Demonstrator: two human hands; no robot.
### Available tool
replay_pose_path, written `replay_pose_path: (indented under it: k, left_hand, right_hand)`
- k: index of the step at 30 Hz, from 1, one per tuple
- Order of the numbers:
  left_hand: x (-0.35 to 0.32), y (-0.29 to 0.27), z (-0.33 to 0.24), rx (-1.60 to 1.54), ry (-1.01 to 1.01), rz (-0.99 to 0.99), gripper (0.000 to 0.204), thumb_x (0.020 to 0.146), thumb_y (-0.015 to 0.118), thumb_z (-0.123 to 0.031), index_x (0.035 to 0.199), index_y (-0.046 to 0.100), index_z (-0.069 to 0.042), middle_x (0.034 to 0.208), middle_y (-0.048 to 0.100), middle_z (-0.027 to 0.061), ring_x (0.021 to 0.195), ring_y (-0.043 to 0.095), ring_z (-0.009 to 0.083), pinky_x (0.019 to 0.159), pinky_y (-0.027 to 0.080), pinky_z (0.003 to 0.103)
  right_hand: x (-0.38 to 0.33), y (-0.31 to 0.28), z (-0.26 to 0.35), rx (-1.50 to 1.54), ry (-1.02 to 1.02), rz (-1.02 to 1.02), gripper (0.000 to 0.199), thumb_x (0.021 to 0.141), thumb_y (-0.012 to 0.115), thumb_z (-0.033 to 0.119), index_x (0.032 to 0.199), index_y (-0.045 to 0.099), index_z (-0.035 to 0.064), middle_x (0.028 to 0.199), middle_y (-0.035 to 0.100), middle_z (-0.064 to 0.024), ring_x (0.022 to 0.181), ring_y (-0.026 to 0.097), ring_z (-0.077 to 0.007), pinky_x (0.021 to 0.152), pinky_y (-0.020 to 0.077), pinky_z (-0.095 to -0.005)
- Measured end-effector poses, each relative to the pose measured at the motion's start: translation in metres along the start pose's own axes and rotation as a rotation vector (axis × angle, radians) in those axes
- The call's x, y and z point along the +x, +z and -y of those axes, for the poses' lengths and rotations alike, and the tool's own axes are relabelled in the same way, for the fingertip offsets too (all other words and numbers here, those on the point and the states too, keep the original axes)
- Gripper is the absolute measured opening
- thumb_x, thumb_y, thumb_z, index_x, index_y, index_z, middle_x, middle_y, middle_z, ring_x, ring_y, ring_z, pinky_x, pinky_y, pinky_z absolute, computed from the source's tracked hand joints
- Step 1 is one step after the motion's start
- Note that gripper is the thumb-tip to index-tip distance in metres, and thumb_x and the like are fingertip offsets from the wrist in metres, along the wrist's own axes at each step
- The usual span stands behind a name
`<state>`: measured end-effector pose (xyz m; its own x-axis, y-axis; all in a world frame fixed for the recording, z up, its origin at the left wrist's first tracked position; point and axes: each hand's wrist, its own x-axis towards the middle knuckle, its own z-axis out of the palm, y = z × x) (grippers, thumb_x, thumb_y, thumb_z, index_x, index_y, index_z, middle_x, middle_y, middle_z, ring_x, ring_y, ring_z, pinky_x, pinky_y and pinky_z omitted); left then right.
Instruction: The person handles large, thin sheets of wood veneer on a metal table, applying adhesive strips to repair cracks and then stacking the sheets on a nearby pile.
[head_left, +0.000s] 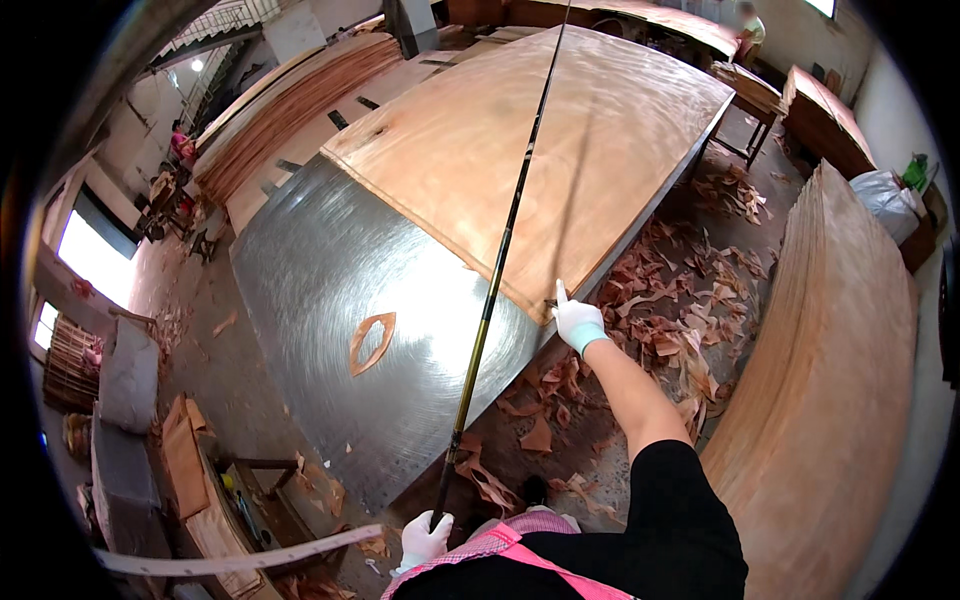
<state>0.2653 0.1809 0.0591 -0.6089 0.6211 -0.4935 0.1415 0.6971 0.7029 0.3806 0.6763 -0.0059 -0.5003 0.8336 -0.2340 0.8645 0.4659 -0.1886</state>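
A long dark pole (507, 225) runs from my waist up across the table to the top edge of the view. My left hand (425, 538), in a white glove, is wrapped round its lower end. A large, pale wood veneer sheet (440, 140) covers the far part of the shiny metal tabletop (310, 270). My right hand (578, 320), also gloved, is at the sheet's near right corner, one finger pointing forward. Something small and dark shows beside its fingers, too small to name. On the bare metal lies an eye-shaped veneer ring (357, 352).
Curled veneer scraps (690, 290) litter the floor right of the table. A tall veneer stack (820, 400) stands at the right, another stack (290, 110) at the far left. A person (750, 35) is at the far right. A pale curved strip (240, 562) crosses the lower left.
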Motion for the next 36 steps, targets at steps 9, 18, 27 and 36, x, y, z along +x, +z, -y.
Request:
replay_pose_path:
  k: [9, 18, 27, 36]
  left_hand:
    - [0.018, 0.001, 0.012, -0.1, -0.008, -0.049, 0.025, 0.09, 0.068, -0.024, 0.079, 0.064, -0.002, 0.062, 0.056, -0.0012, 0.055, 0.049, 0.0077, 0.05, 0.039, 0.028]
    - [0.024, 0.001, 0.011, -0.057, -0.057, -0.014, 0.024, 0.091, 0.067, -0.026, 0.088, 0.068, -0.002, 0.063, 0.058, -0.0009, 0.056, 0.053, 0.0077, 0.053, 0.042, 0.028]
    - [0.009, -0.002, 0.016, 0.004, -0.057, -0.063, 0.03, 0.091, 0.066, -0.031, 0.087, 0.068, -0.001, 0.064, 0.06, 0.0029, 0.059, 0.056, 0.0114, 0.057, 0.045, 0.031]
    - [-0.01, -0.013, 0.022, -0.232, -0.208, -0.069, 0.032, 0.093, 0.064, -0.03, 0.076, 0.06, -0.002, 0.055, 0.053, 0.002, 0.048, 0.053, 0.0123, 0.048, 0.042, 0.032]
  right_hand:
    - [-0.007, -0.006, 0.001, 0.033, -0.184, 0.24, 0.072, 0.1, 0.043, 0.035, 0.157, 0.004, 0.0114, 0.105, 0.069, -0.022, 0.088, 0.069, -0.0367, 0.079, 0.0519, -0.0472]
    - [0.018, -0.028, 0.011, 0.225, -0.055, -0.067, 0.077, 0.1, 0.043, 0.048, 0.157, 0.005, 0.014, 0.123, 0.061, -0.0248, 0.098, 0.066, -0.0387, 0.085, 0.0521, -0.0473]
    - [0.025, -0.018, 0.055, 1.935, 0.81, -0.196, 0.056, 0.087, 0.066, 0.058, 0.098, 0.053, 0.005, 0.07, 0.047, -0.0023, 0.049, 0.05, -0.0148, 0.036, 0.0269, -0.0257]
    - [0.092, -0.106, 0.089, 1.882, 0.231, -0.288, 0.025, 0.094, 0.063, 0.026, 0.079, 0.052, 0.0097, 0.062, 0.053, -0.0026, 0.043, 0.047, -0.0132, 0.035, 0.0298, -0.0259]
